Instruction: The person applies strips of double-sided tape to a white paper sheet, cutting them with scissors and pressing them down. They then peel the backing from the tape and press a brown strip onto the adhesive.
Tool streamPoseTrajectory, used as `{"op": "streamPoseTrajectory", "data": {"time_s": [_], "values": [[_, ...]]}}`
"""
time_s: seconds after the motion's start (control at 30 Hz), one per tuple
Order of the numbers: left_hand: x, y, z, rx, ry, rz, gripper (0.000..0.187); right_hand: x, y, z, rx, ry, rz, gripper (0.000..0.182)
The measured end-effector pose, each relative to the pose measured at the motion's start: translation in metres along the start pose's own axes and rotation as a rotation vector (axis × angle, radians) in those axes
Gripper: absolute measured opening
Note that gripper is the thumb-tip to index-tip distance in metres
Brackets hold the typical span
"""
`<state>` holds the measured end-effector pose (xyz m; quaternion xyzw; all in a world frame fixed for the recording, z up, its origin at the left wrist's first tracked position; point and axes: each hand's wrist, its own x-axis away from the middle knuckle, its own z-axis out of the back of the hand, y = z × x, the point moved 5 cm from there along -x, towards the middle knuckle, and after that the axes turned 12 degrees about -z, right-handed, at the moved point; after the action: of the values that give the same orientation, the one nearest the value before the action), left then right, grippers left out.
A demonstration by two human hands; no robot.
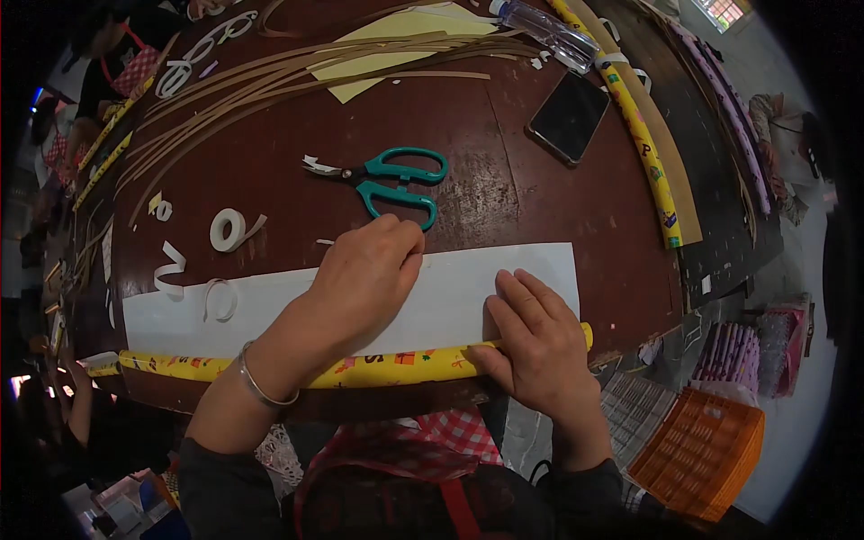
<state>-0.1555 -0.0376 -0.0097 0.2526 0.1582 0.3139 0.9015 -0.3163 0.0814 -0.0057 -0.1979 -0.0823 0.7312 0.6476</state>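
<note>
Well, if your open right hand (543, 351) lifts its thumb, the yellow roll (409, 367) by the tabletop's (630, 288) near edge could slip and pull the white paper (445, 306) crooked, while your left hand (367, 270) is curled, holding what you cannot tell.

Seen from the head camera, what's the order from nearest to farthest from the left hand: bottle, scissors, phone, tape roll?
1. Scissors, just beyond the left hand
2. Tape roll, to its left
3. Phone, far right
4. Bottle, beyond the phone
</note>
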Motion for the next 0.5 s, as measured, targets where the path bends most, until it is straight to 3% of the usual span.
{"op": "streamPoseTrajectory", "data": {"time_s": [0.37, 0.5], "values": [[0.0, 0.006, -0.009, -0.094, 0.063, 0.056, 0.01, 0.0, 0.001, -0.001, 0.009, 0.019, -0.001, 0.051], [0.001, 0.019, -0.018, -0.357, 0.131, -0.107, 0.008, 0.001, 0.002, -0.002, 0.022, 0.012, 0.003, 0.05]]}}
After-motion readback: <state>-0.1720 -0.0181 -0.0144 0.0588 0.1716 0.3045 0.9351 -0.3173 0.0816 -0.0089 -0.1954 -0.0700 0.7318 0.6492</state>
